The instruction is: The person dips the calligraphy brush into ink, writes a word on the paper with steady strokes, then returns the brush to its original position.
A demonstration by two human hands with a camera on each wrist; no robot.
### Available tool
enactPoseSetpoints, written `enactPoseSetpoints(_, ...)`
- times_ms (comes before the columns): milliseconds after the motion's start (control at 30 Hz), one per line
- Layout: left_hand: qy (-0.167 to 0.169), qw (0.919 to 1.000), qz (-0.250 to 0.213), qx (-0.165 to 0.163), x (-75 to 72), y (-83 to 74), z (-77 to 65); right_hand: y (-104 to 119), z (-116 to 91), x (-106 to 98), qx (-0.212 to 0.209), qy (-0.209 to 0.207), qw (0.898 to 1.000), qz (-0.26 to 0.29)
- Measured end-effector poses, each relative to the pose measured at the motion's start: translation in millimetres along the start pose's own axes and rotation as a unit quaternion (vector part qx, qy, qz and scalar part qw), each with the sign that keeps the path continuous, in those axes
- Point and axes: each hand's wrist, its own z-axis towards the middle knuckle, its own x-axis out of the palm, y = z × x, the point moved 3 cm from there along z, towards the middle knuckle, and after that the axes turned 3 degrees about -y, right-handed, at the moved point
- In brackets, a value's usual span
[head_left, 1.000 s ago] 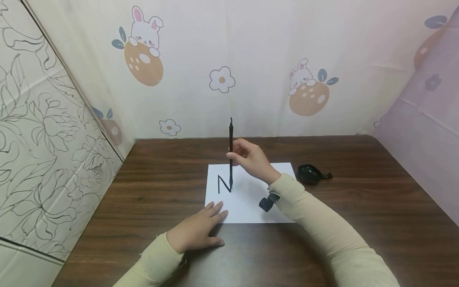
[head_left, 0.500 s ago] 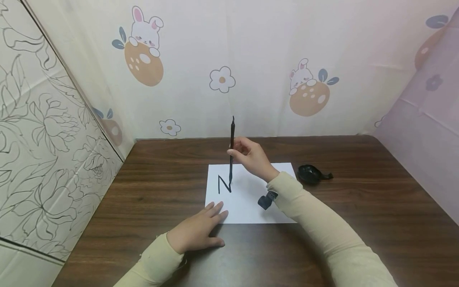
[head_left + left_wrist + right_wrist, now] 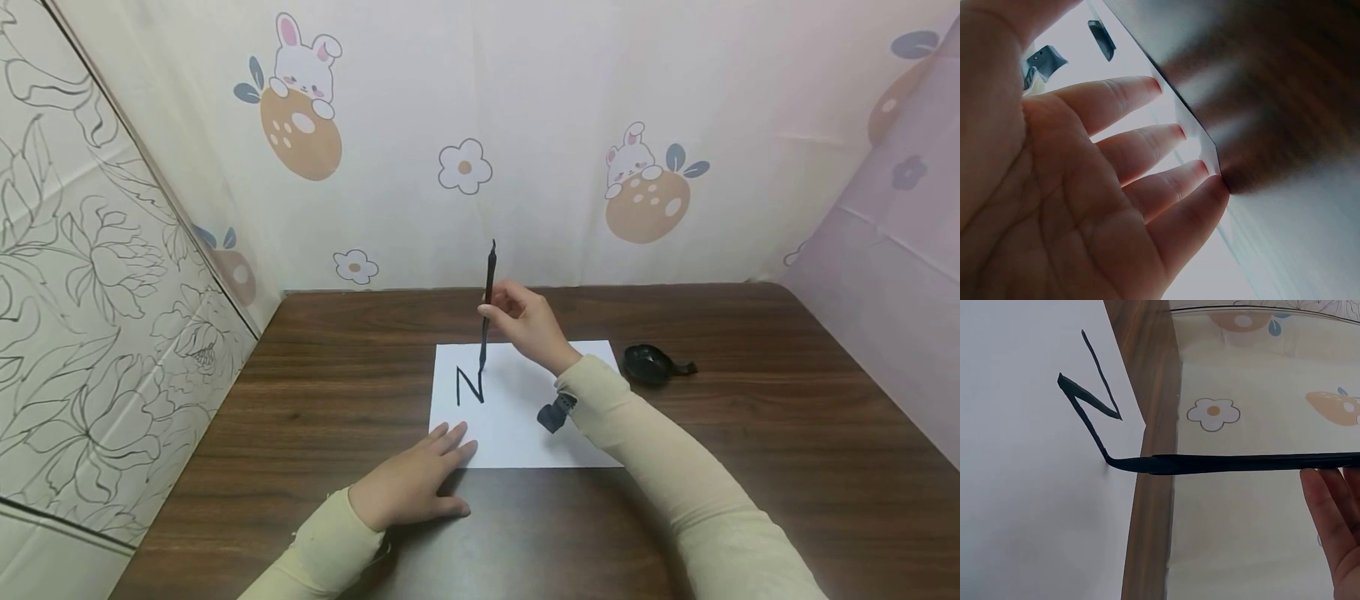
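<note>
My right hand [image 3: 528, 325] pinches a dark writing brush [image 3: 490, 279] between thumb and fingers, holding it nearly upright. In the right wrist view the bent black tip of the brush [image 3: 1141, 464] touches the white paper [image 3: 1029, 500] at the end of an inked stroke. The black strokes form a letter N [image 3: 470, 387] on the left half of the sheet. With fingers spread, my left hand [image 3: 412, 479] rests at the paper's lower left corner, fingertips on the sheet and thumb over the wood. In the left wrist view its fingertips [image 3: 1175, 131] lie along the paper's edge.
Right of the paper, a small black dish with a short handle [image 3: 648, 364] stands on the brown wooden table [image 3: 337, 358]. A dark wrist camera [image 3: 555, 414] hangs below my right wrist. Behind the table is a printed curtain [image 3: 547, 208].
My right hand has moved up and away with the brush, which leans slightly right now. The N's right stroke has grown upward from its lower corner. The left hand has stayed still.
</note>
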Motion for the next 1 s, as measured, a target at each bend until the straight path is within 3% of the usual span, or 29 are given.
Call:
enactPoseSetpoints(600,0.006,1.0000,-0.001,-0.006,1.4,-1.3,1.2,-5.0,0.3,-9.7,0.001,-0.045,0.999,-0.028)
enactPoseSetpoints(1000,0.006,0.9999,-0.005,-0.009,1.8,-0.8,1.6,-0.2,-6.6,-13.3,-0.012,-0.051,0.998,-0.042)
